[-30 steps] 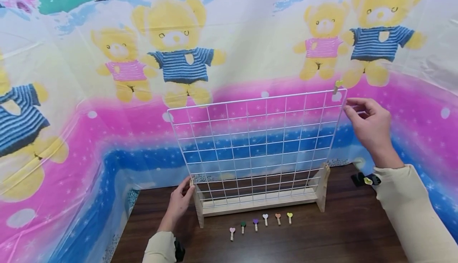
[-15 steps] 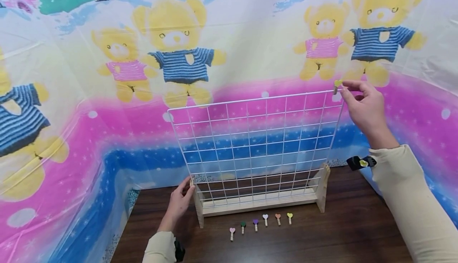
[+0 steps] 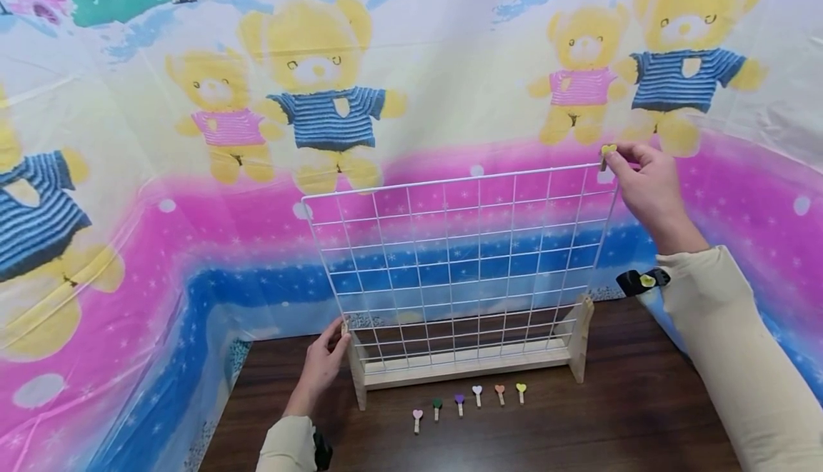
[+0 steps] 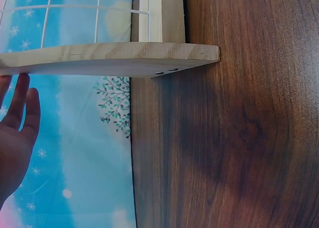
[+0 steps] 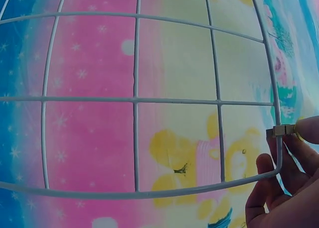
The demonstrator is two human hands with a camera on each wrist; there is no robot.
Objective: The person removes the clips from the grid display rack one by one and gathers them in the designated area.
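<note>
A white wire grid (image 3: pixel 479 178) stands upright in a light wooden stand (image 3: pixel 469 370). Near its top right corner, a mini clothespin with a yellow heart (image 3: pixel 608 151) straddles the top wire. My right hand (image 3: pixel 652 186) pinches this clothespin (image 5: pixel 284 130) between thumb and fingers; in the right wrist view the other fingers curl behind the wire corner. Down at the left, my left hand (image 3: pixel 321 363) holds the upper end of the stand's side panel (image 4: pixel 114 53), its fingertips against the outer face in the left wrist view. The left thumb is hidden there.
Several mini clothespins with coloured hearts lie in a row before the stand: pink (image 3: pixel 417 418), green (image 3: pixel 437 408), purple (image 3: pixel 459 403), white (image 3: pixel 477 393), orange (image 3: pixel 500 393), yellow (image 3: pixel 521 391). A dark wooden table (image 3: pixel 579 429) carries everything. A bear-printed cloth (image 3: pixel 463 93) hangs behind.
My right hand has moved up and left from beside the grid's right edge to the yellow clothespin on the top wire and now pinches it. The left hand stays in place.
</note>
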